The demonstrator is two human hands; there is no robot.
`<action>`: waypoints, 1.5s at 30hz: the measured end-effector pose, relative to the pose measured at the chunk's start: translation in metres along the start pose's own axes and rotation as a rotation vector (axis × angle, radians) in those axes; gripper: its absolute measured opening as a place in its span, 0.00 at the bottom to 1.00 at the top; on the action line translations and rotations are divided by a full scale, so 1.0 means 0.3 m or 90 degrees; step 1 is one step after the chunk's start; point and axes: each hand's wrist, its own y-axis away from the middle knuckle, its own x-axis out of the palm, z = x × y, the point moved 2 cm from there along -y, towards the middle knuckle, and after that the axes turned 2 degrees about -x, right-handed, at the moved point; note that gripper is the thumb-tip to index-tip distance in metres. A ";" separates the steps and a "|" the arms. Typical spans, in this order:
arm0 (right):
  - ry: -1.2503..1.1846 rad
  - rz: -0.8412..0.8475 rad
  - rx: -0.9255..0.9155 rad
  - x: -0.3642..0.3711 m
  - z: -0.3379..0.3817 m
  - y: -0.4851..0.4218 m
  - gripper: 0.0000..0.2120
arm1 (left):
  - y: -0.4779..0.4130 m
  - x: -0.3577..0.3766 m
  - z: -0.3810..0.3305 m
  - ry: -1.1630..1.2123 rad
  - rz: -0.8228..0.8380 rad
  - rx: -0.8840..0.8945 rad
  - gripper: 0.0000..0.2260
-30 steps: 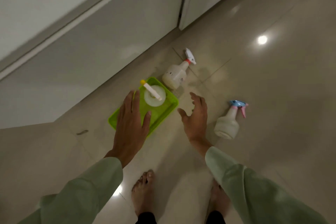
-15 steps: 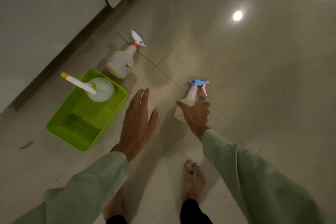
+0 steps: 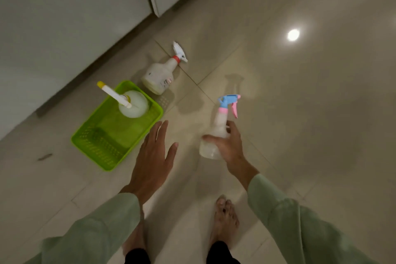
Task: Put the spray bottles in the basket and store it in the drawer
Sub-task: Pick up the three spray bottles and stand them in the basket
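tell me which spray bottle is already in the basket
The bottle with the yellow-tipped nozzle, standing in the green basket. The red-collared one stands outside it; the right hand grips the blue-headed one.

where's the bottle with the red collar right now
In the head view, the red-collared bottle stands on the floor just beyond the green basket's far corner, near the cabinet base, untouched by either hand.

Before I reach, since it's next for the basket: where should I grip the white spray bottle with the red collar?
Grip the white spray bottle with the red collar at its narrow neck below the trigger, from above; it stands upright on the floor, clear of the green plastic basket.
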 end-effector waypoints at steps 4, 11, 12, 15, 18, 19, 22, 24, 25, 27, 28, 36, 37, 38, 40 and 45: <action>-0.038 0.112 -0.020 0.049 0.140 0.147 0.32 | 0.086 -0.147 0.012 0.026 -0.035 -0.037 0.28; -0.051 0.157 -0.076 0.212 0.308 0.351 0.10 | 0.218 -0.359 0.099 0.080 -0.116 -0.091 0.28; -0.038 0.176 -0.098 0.251 0.320 0.380 0.10 | 0.237 -0.385 0.123 0.082 -0.125 -0.098 0.28; 0.027 0.232 -0.144 0.377 0.332 0.455 0.13 | 0.282 -0.456 0.207 0.085 -0.150 -0.123 0.28; 0.087 0.289 -0.191 0.503 0.333 0.494 0.17 | 0.294 -0.511 0.299 0.087 -0.172 -0.146 0.27; 0.102 0.307 -0.214 0.549 0.328 0.499 0.17 | 0.294 -0.525 0.333 0.087 -0.177 -0.155 0.27; 0.152 0.329 -0.298 0.666 0.305 0.491 0.14 | 0.288 -0.553 0.418 0.091 -0.184 -0.174 0.27; 0.154 0.327 -0.317 0.739 0.287 0.468 0.12 | 0.280 -0.558 0.466 0.095 -0.191 -0.171 0.26; 0.158 0.320 -0.323 0.779 0.272 0.454 0.13 | 0.276 -0.556 0.494 0.098 -0.192 -0.172 0.26; 0.171 0.291 -0.348 0.833 0.255 0.419 0.14 | 0.261 -0.553 0.525 0.104 -0.192 -0.175 0.26; 0.173 0.288 -0.354 0.864 0.236 0.398 0.14 | 0.254 -0.547 0.547 0.109 -0.191 -0.181 0.26; 0.286 0.299 -0.406 1.034 0.100 0.241 0.20 | 0.167 -0.479 0.704 0.106 -0.168 -0.188 0.27; 0.296 0.301 -0.420 1.046 0.086 0.228 0.19 | 0.156 -0.471 0.723 0.105 -0.164 -0.187 0.27; 0.302 0.304 -0.433 1.058 0.072 0.216 0.18 | 0.146 -0.463 0.741 0.104 -0.162 -0.186 0.27; 0.318 0.309 -0.458 1.079 0.056 0.204 0.16 | 0.130 -0.454 0.766 0.106 -0.159 -0.181 0.26; 0.372 0.322 -0.481 1.125 0.064 0.198 0.15 | 0.115 -0.453 0.803 0.109 -0.156 -0.180 0.27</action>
